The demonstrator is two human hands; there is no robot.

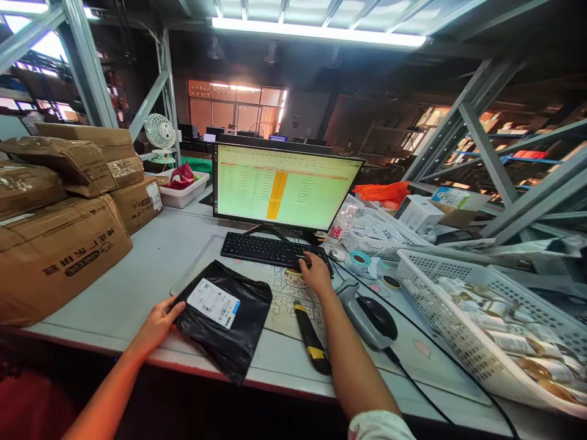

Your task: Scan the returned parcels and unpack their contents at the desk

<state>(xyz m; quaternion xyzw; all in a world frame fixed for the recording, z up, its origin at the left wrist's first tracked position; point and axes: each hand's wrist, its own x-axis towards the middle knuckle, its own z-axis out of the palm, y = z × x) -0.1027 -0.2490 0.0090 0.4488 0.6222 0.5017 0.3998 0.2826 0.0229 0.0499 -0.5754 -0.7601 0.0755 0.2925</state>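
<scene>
Pinching crinkled black plastic mailer [235,337]: left hand [159,322] | right hand [315,276]: unclenched, touching ridged keyboard [261,249]

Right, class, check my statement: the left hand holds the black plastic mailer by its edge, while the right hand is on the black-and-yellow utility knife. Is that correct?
Not quite: the right hand is on the keyboard, near its right end, not on the black-and-yellow utility knife; the head view shows this. The left hand does hold the black plastic mailer by its edge.
</scene>
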